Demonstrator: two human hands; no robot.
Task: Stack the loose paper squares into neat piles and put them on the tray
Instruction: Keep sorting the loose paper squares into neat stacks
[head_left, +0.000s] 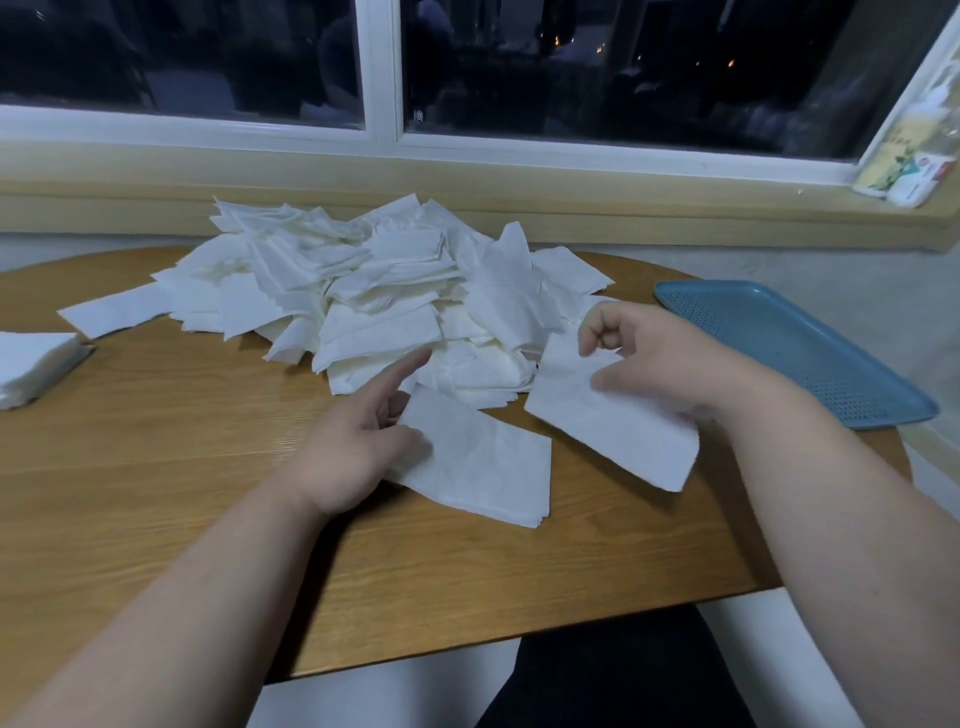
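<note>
Right hand pinches square, left hand stack

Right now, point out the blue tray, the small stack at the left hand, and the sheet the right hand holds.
blue tray (821, 358), head view, on its bare perforated floor.
small stack (478, 462), head view, on its top sheet.
held sheet (613, 431), head view, on its middle.

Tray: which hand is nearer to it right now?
Right. The right hand, holding a square, is just left of the tray; the left hand holds a stack farther left.
</note>
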